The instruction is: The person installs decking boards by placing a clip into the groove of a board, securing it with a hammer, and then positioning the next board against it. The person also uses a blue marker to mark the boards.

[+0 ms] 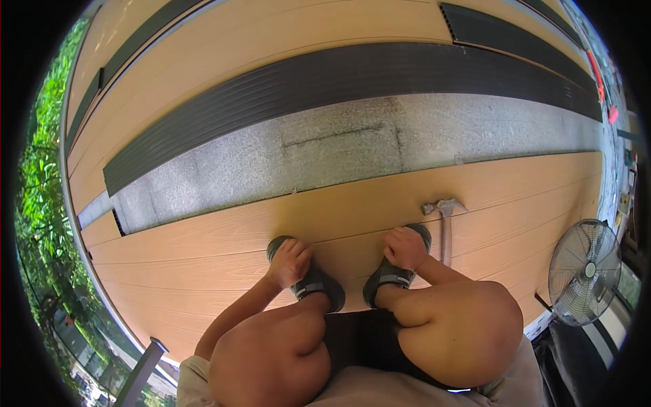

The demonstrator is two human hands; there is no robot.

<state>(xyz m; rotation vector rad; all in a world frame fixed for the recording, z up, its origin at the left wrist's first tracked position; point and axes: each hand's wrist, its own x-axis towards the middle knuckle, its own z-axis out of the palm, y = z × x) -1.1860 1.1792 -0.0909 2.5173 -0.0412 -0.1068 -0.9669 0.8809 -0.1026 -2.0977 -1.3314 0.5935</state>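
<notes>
My left hand point(291, 262) lies over the front of my dark left shoe point(320, 285), its fingers curled round the shoe. Over the toe of my right shoe point(392, 275), my right hand point(405, 247) is closed in the same way, fingertips bent down toward the inner side. Both shoes stand on tan wood-grain planks point(346, 254). Just right of the right hand lies a claw hammer point(445, 220), its metal head pointing away from me and its handle partly hidden behind my right forearm and knee.
Beyond the planks runs a strip of bare grey floor point(325, 152). A long dark ribbed board point(291, 85) lies along its far side, with a shorter dark board point(508, 37) behind. A round fan point(588, 271) stands at right. Greenery point(44, 176) shows past the left edge.
</notes>
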